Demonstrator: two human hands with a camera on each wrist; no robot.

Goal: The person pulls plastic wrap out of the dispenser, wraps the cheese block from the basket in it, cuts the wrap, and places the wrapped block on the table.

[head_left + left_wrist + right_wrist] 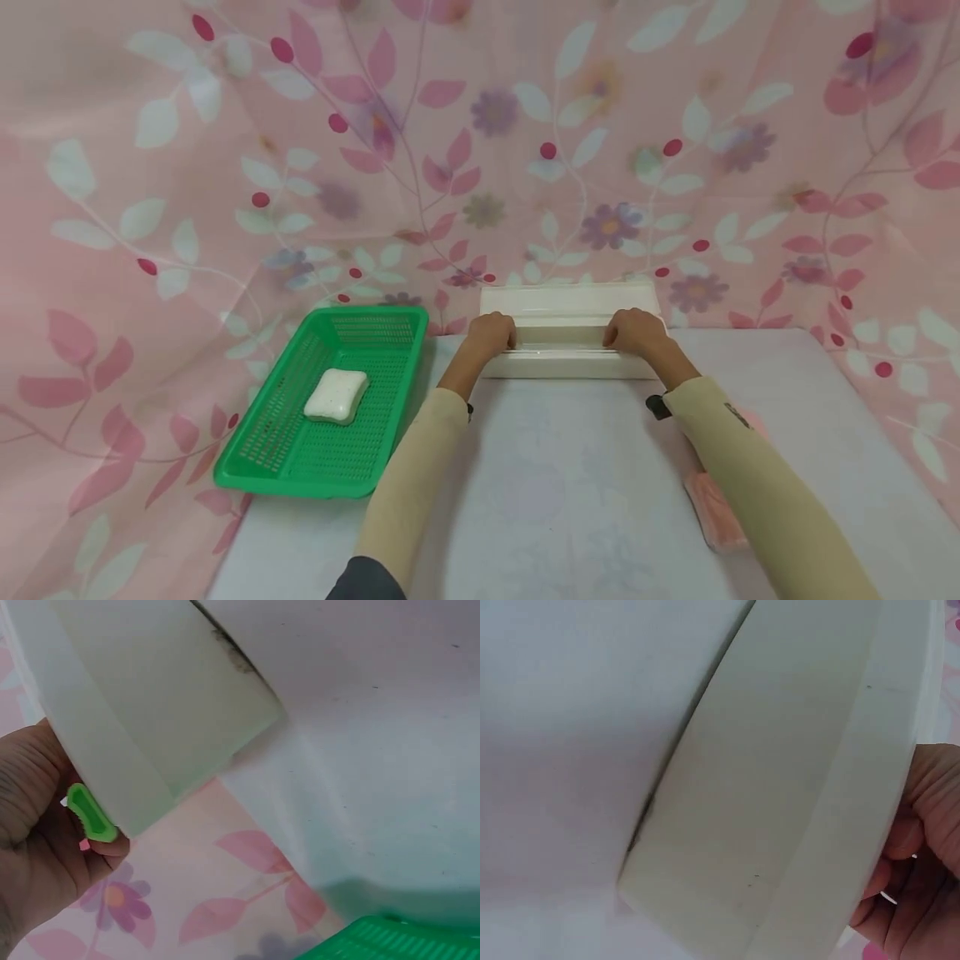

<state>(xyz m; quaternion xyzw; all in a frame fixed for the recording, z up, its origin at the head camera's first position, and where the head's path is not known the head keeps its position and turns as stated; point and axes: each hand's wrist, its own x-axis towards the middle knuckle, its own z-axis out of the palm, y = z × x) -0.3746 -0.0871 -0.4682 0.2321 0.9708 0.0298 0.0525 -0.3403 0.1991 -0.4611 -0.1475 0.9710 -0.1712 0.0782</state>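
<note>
A long white box (570, 365) stands at the back of the table with its lid (568, 298) raised. My left hand (491, 333) bends over the left part of its front rim, fingers curled. A small green waisted piece with a raised edge (92, 814) sits at the rim, against those fingers. Farther right along the same rim, my right hand (633, 332) curls its fingers inward; the right wrist view shows them behind the lip. A shiny strip (551, 352) runs along the rim between the hands. Cannot tell whether the fingers also pinch something thin inside.
To the left stands a green perforated basket (390, 475) with a white cushion-shaped block (337, 396) in it. A pink packet (716, 517) lies partly under my right forearm. Behind the white table (555, 517) hangs a floral pink cloth (480, 150).
</note>
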